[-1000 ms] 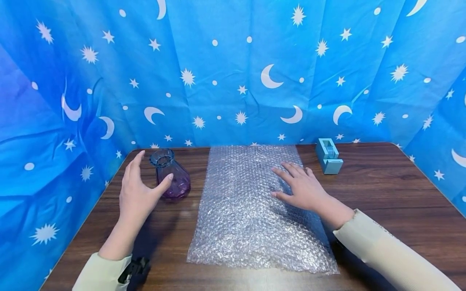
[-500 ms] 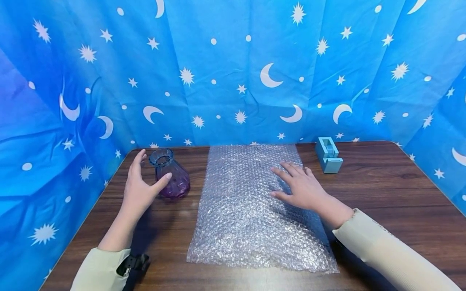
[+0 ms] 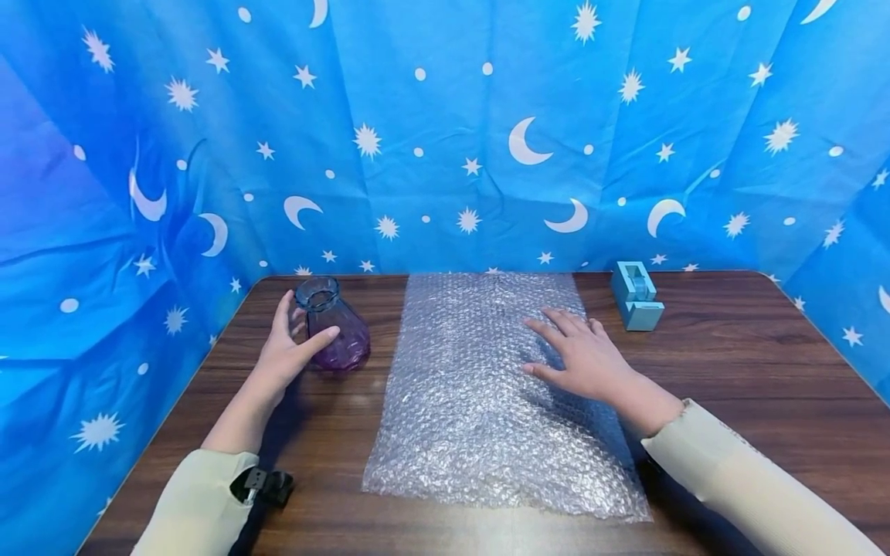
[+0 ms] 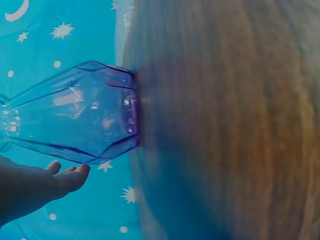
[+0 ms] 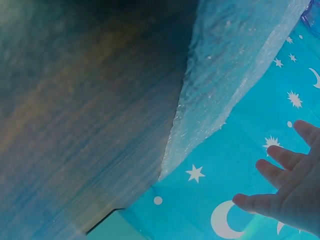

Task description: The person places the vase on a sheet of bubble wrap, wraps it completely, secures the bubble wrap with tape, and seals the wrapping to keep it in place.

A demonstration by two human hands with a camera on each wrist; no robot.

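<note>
A glass vase (image 3: 342, 340), blue at its frilled neck and purple at the base, stands upright on the left of the table. Beside it is my left hand (image 3: 283, 357), thumb overlapping the vase's front and fingers reaching along its left side. In the left wrist view, fingertips (image 4: 82, 170) come right up to the glass of the vase (image 4: 75, 112). A sheet of clear bubble wrap (image 3: 473, 401) lies flat in the middle. Over its right part my right hand (image 3: 587, 359) is spread, palm down, fingers apart; the right wrist view shows those fingers extended.
A light blue tape dispenser (image 3: 636, 297) stands at the back right of the brown wooden table (image 3: 737, 371). Blue cloth (image 3: 431, 116) with white moons and stars hangs behind the table and along both sides.
My left hand has moved right, closer around the vase, its thumb further over the glass. The right hand stays over the bubble wrap. The head view has shifted slightly.
</note>
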